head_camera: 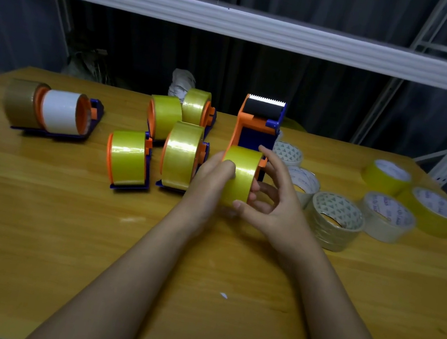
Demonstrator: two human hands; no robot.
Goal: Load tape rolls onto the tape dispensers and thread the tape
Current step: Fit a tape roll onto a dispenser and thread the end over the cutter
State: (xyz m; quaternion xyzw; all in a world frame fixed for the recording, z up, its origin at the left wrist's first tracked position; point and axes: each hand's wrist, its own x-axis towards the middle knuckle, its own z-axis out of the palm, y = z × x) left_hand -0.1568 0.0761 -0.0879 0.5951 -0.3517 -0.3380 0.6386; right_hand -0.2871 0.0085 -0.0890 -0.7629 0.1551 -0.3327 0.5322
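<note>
Both hands meet near the middle of the wooden worktop [58, 230] around a yellow tape roll [241, 172] seated in an orange-and-blue dispenser [256, 127] whose toothed blade points toward the far edge. The left hand [211, 179] curls over the roll's near face, thumb pressed on the tape. The right hand [274, 195] cups the roll's right side, fingers loosely bent, thumb touching its lower edge. Just left stand four loaded dispensers [180, 156] in a cluster; another [54, 111], with white and brown rolls, lies toward the far left corner. Loose rolls [335, 217] lie flat toward the right edge. The near half of the worktop is bare wood under the forearms.
</note>
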